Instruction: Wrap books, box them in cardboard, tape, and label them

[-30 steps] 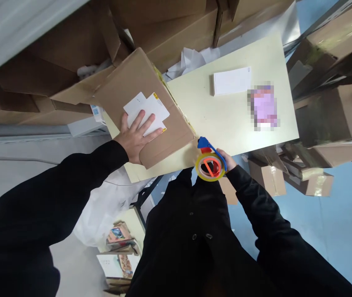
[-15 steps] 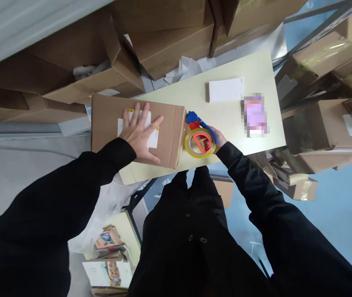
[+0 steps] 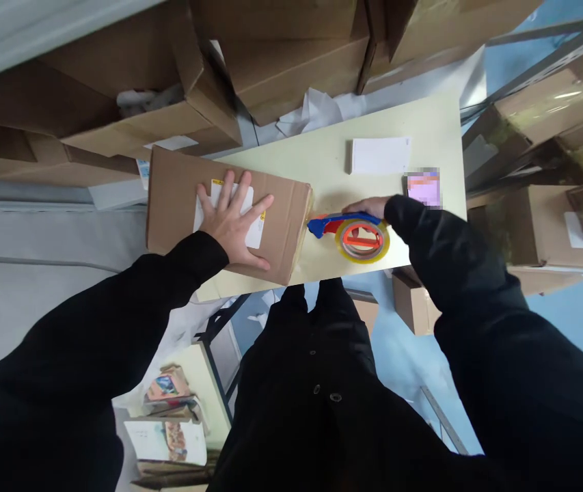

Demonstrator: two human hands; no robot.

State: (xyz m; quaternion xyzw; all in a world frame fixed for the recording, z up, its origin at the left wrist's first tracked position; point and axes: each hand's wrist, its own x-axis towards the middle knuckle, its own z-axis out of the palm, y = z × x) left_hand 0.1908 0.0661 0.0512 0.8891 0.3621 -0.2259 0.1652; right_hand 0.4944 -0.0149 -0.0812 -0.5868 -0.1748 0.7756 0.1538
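The open carton (image 3: 132, 133) is sitting beyond the left hand and off to its left, with white stuff showing inside. The booklet (image 3: 165, 441) is lying well below that hand, toward the wearer's side. The box (image 3: 168, 198) is resting on the table (image 3: 322, 154), directly under the left hand (image 3: 232, 222), which is spreading its fingers wide and pressing flat on the top, gripping nothing. The labels (image 3: 255, 234) are lying partly hidden beneath its palm and fingers.

To the right of the left hand, the tape gun (image 3: 363, 240) is pointing its blue head at the box's near-right end; whether they are touching, I cannot tell. The right hand (image 3: 370, 207) is closing around its blue handle, with the yellow roll hanging just below the knuckles. The white box (image 3: 381, 155) is lying just beyond the right hand. The pixelated item (image 3: 424, 188) is lying right of that hand, beside the sleeve. More cartons (image 3: 573, 219) are standing farther right.
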